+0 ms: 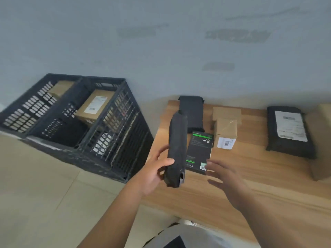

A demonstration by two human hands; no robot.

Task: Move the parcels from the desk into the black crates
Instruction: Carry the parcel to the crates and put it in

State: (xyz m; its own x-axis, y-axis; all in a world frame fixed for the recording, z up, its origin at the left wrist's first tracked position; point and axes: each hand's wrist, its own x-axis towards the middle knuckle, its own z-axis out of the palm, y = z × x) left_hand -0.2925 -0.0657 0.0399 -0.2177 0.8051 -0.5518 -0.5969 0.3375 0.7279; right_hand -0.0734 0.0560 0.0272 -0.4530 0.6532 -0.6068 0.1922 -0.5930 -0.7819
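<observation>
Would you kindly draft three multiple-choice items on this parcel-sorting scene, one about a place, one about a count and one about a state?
1. Where do the black crates stand?
A. on the desk
B. on the floor to the left of the desk
C. behind the person

2. How many crates hold a brown box?
A. none
B. one
C. two

3. What is the left hand doing?
A. gripping a black parcel lifted off the desk
B. resting flat on the desk
C. holding a brown box

Answers:
1 B, as the crates stand on the tiled floor beside the left end of the wooden desk.
2 C, as one brown box lies in the nearer crate and another in the farther one.
3 A, as its fingers wrap round the black parcel, while the right hand hovers open nearby.
</observation>
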